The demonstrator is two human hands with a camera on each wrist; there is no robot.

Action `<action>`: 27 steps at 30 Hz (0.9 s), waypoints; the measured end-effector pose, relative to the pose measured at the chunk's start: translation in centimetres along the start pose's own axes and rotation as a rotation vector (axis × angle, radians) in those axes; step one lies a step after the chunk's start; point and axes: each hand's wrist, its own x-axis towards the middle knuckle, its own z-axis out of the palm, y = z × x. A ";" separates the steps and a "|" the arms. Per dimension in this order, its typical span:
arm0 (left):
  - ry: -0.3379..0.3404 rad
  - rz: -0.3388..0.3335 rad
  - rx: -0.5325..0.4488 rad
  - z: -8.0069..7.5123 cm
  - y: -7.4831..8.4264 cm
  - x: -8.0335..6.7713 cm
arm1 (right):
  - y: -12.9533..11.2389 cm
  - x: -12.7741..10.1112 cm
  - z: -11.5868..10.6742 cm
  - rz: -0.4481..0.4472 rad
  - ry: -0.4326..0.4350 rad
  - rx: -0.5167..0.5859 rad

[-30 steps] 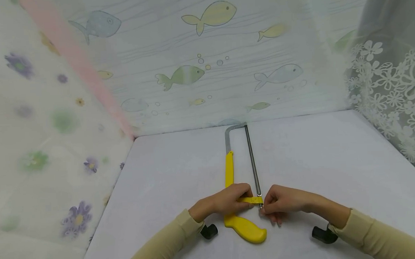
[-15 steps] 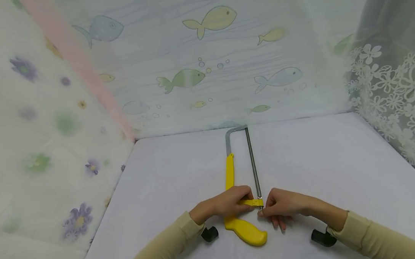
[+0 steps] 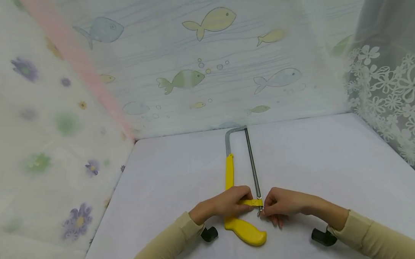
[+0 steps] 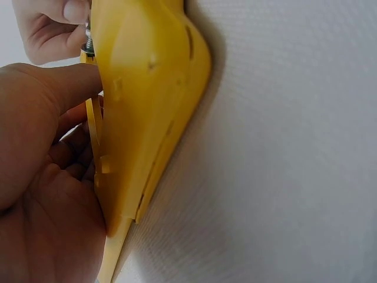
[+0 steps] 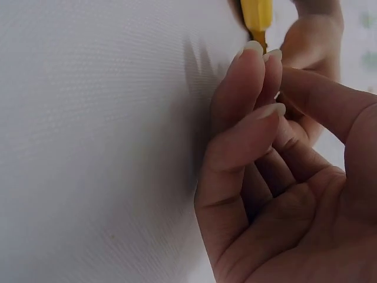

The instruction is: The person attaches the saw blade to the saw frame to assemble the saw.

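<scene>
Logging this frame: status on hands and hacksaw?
Left hand grips the yellow hacksaw frame by the handle. Right hand pinches the small fitting at the blade end. Saw flat on the table, nothing in the way.

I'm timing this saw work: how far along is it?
Done: the blade sits in the hacksaw frame. In hand: the left hand holds the frame while the right hand pinches the small fastener at the blade's near end. Left: finishing there; how much is unclear.

Yellow-handled hacksaw (image 3: 229, 174) lies flat on the tabletop (image 3: 332, 167), steel frame and blade pointing away, grip nearest.
</scene>
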 end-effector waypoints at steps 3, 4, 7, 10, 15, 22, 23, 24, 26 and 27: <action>-0.001 -0.001 0.004 0.1 0.0 0.0 | -0.1 -0.1 -0.2 -0.008 -0.002 -0.013; -0.001 -0.002 0.004 0.1 0.0 0.0 | -0.1 -0.2 -0.3 -0.011 -0.004 -0.015; 0.003 0.002 0.013 0.1 0.0 0.0 | -0.2 -0.2 -0.6 -0.022 -0.015 -0.008; 0.009 0.005 0.010 0.0 0.0 0.0 | -0.2 -0.2 -0.7 -0.035 -0.032 0.001; 0.013 0.014 0.012 0.0 -0.1 0.0 | -0.2 -0.2 -0.7 -0.057 -0.044 0.010; 0.008 0.016 0.005 0.1 -0.2 0.1 | -0.3 0.0 -0.4 -0.039 0.009 -0.005; 0.007 0.015 0.005 0.0 -0.2 0.1 | -0.3 0.0 -0.4 -0.030 0.022 -0.008; 0.006 0.014 0.003 0.1 -0.2 0.1 | -0.2 0.0 -0.3 -0.022 0.035 -0.012; 0.006 0.014 0.006 0.1 -0.2 0.1 | -0.1 0.1 -0.2 -0.010 0.055 -0.018; 0.007 0.015 0.010 0.1 -0.2 0.1 | -0.1 0.1 -0.1 -0.004 0.064 -0.023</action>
